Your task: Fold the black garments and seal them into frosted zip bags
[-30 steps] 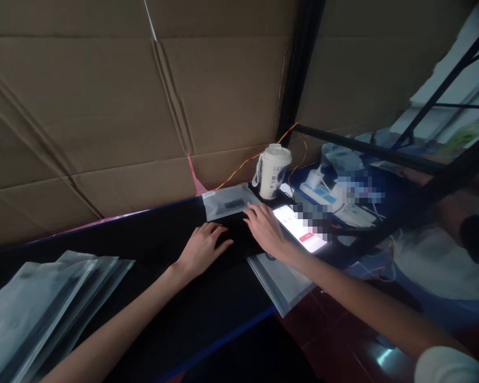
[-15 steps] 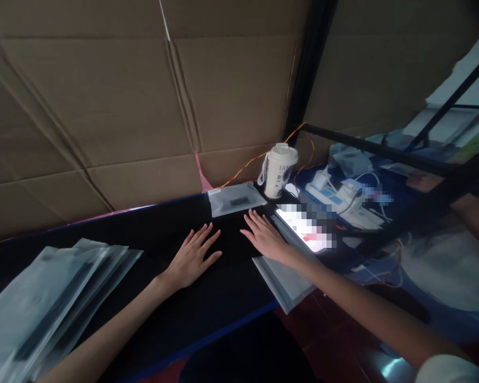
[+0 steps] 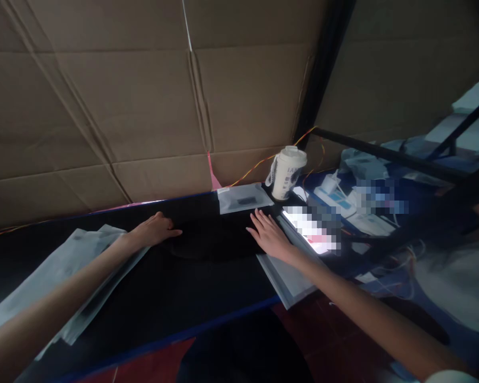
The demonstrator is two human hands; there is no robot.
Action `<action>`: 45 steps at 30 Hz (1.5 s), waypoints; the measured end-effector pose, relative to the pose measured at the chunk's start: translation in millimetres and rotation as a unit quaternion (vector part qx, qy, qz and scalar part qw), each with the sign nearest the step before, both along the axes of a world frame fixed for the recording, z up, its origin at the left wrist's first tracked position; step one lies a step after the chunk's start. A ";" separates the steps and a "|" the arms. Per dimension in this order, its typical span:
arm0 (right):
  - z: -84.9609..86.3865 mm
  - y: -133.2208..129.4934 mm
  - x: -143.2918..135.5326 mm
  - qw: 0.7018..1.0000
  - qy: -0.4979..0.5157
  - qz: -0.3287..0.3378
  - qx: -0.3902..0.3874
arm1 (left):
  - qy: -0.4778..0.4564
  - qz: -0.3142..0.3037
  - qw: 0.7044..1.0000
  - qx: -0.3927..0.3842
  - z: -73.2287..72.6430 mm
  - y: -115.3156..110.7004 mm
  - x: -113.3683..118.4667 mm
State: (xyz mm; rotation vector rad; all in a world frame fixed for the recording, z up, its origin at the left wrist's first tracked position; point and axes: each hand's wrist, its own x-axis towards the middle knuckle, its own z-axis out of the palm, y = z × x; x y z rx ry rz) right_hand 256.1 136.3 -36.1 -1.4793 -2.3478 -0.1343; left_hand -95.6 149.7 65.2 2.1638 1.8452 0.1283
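Note:
My left hand (image 3: 154, 230) is over the dark tabletop (image 3: 207, 282), just past the upper corner of a pile of frosted plastic bags (image 3: 75, 255). Its fingers are curled down with the thumb pointing right, and whatever lies under them is hidden. My right hand (image 3: 269, 234) lies flat with fingers spread, holding nothing. Beneath its wrist is another frosted bag (image 3: 289, 274), and a lit phone (image 3: 303, 226) sits just right of it. Behind my right hand rests a small frosted pouch (image 3: 243, 198) with a dark patch.
A white lidded cup (image 3: 288, 173) stands at the back by a black metal frame (image 3: 387, 154). Cardboard (image 3: 143, 101) walls the rear edge. On the right are a power strip (image 3: 335, 199), cables and part of another person (image 3: 459, 282).
My left hand has moved left and back to the bag pile, its spread fingers now curled. My right hand stays flat. The whole view has shifted slightly.

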 end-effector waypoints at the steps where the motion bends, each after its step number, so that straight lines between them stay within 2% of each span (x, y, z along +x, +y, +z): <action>1: 0.2 -0.3 -0.1 1.000 -0.002 -0.001 0.000 | -0.012 0.002 1.000 -0.027 3.6 -0.7 -3.5; 6: 1.4 -1.6 0.1 1.000 0.005 0.001 -0.007 | -0.123 0.027 0.978 -0.169 22.2 -9.7 -9.3; 11: 1.7 -2.0 -0.6 1.000 0.012 -0.007 -0.003 | -0.266 0.088 0.924 -0.260 33.5 -28.4 -17.0; 15: 4.6 -3.3 -1.2 1.000 0.005 0.001 0.000 | -0.323 0.125 0.896 -0.278 28.3 -45.0 -17.8; 22: 3.8 -2.0 1.7 1.000 0.015 0.007 0.006 | -0.324 0.172 0.888 -0.279 23.5 -62.9 -6.8; 28: 4.8 -2.4 3.3 1.000 0.008 0.027 0.007 | -0.339 0.186 0.868 -0.312 24.2 -88.9 -9.4; 31: 4.7 -2.5 3.2 1.000 0.002 0.023 0.010 | -0.392 0.192 0.840 -0.322 21.8 -102.0 -7.4; 34: 2.9 -1.4 3.8 1.000 0.008 0.022 0.013 | -0.431 0.205 0.811 -0.338 13.6 -106.2 -2.6; 35: 2.2 -1.0 4.1 1.000 0.012 0.025 0.014 | -0.428 0.211 0.812 -0.337 10.0 -105.4 -1.2; 40: 1.8 -1.0 5.3 0.999 0.024 0.037 0.019 | -0.359 0.199 0.861 -0.300 -0.8 -95.2 2.2; 45: 2.1 -1.3 4.5 0.999 0.021 0.035 0.020 | -0.381 0.214 0.858 -0.271 -1.3 -91.3 5.0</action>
